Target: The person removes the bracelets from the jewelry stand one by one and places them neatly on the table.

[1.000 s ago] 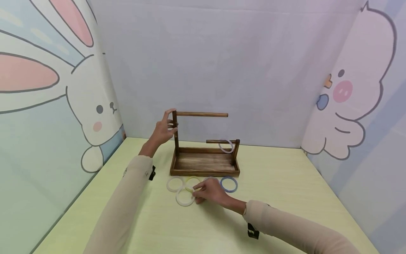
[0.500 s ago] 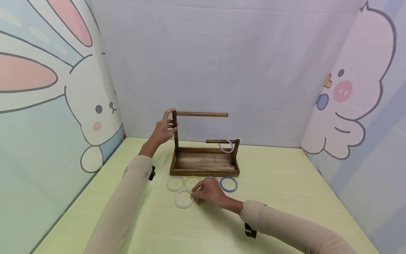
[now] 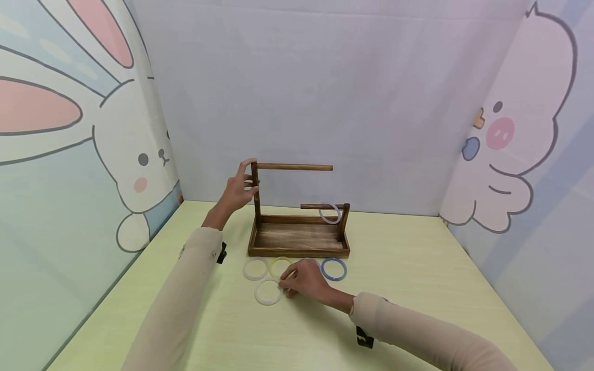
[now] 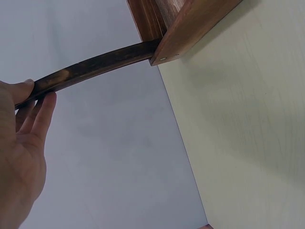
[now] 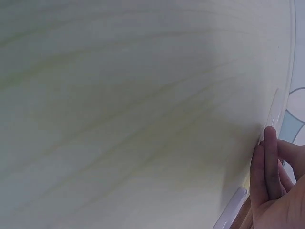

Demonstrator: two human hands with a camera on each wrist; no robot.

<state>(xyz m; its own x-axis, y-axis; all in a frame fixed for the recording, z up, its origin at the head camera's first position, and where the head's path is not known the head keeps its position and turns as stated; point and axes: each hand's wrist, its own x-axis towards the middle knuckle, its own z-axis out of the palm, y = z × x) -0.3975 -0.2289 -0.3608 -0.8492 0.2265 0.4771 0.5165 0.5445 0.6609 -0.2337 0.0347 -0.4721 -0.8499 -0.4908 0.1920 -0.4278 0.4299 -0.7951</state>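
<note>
A dark wooden bangle stand [image 3: 299, 252] has a tray base, a tall post with an upper bar and a short post with a lower bar. My left hand [image 3: 237, 193] grips the tall post [image 4: 95, 68] near its top, thumb and fingers on opposite sides. On the table before the stand, my right hand [image 3: 307, 280] pinches the right edge of a whitish bangle [image 3: 267, 304] lying nearly flat. Beyond it are a pale bangle [image 3: 244, 269] and a yellow bangle [image 3: 271, 266], partly covered by my fingers. Another bangle is mostly hidden behind the right hand.
A blue bangle [image 3: 335, 280] lies right of my right hand. One pale purple bangle [image 3: 332, 222] hangs on the lower bar [image 3: 310, 206]. Cartoon-printed cloth walls enclose the light yellow table [image 3: 403, 278] at the back and sides.
The whitish bangle has shifted slightly toward me and left with my right hand, coming away from the yellow one. My left hand stays on the post.
</note>
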